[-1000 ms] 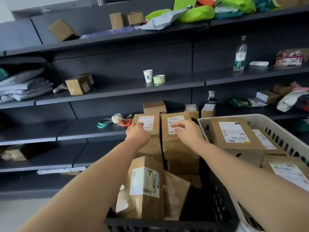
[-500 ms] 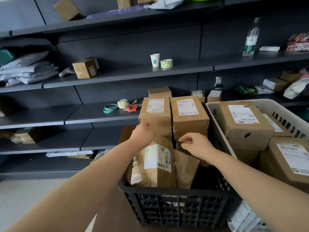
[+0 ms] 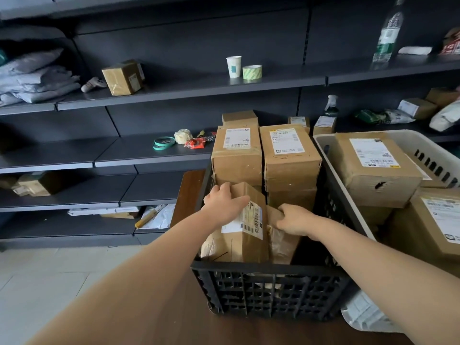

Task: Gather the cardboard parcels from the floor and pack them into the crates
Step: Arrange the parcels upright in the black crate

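A black slatted crate (image 3: 268,292) stands in front of me, packed with cardboard parcels. Two tall labelled parcels (image 3: 237,155) (image 3: 288,153) stand upright at its far side. In the near half a labelled parcel (image 3: 245,235) leans upright, and my left hand (image 3: 224,202) grips its top edge. Beside it stands a plain brown parcel (image 3: 281,242); my right hand (image 3: 295,219) holds its top with curled fingers. A white crate (image 3: 328,155) to the right holds more labelled parcels (image 3: 373,168).
Dark shelving (image 3: 174,88) runs behind the crates, carrying a small box (image 3: 123,77), a paper cup (image 3: 234,66), tape rolls, grey mailers (image 3: 34,75) and a bottle (image 3: 388,33). The crates sit on a brown table (image 3: 189,192). Pale floor tiles lie at lower left.
Both hands came down from the tall rear parcels onto the two near parcels. The view has tilted down and back, showing the crate's front wall.
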Available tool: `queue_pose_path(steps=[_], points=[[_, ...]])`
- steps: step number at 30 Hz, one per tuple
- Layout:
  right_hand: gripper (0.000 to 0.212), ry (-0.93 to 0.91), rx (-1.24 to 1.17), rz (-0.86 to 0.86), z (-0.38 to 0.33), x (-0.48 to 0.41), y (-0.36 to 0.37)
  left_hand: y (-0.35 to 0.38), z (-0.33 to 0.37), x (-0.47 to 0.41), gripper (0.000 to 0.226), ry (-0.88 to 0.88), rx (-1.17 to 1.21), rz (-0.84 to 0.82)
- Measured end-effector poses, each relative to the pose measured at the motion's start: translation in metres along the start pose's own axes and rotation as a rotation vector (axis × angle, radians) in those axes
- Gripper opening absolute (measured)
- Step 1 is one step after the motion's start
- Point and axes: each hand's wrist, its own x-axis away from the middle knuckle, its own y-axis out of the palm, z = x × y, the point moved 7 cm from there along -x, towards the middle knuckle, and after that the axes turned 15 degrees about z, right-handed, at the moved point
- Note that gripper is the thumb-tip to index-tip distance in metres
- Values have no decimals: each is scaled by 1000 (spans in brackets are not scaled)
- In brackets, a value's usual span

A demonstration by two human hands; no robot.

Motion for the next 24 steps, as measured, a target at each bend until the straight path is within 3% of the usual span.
queue_pose_path(steps=[6,9,15,19,24], points=[[74,-11,-37,30,-8,0,0,1,3,6,111,39,42,-67],[72,-26,-42,-20,-6,1,4,3,4,6,104,29,59,-41],[60,51,-215,-14,8,3,-10,-19,23,12,86,120,75,180],[35,7,-299,321,2,-2,-45,-41,44,15,87,138,181,272],[29,-138,-663,711,-23,21,-100,-73,82,9,97,86,278,424]])
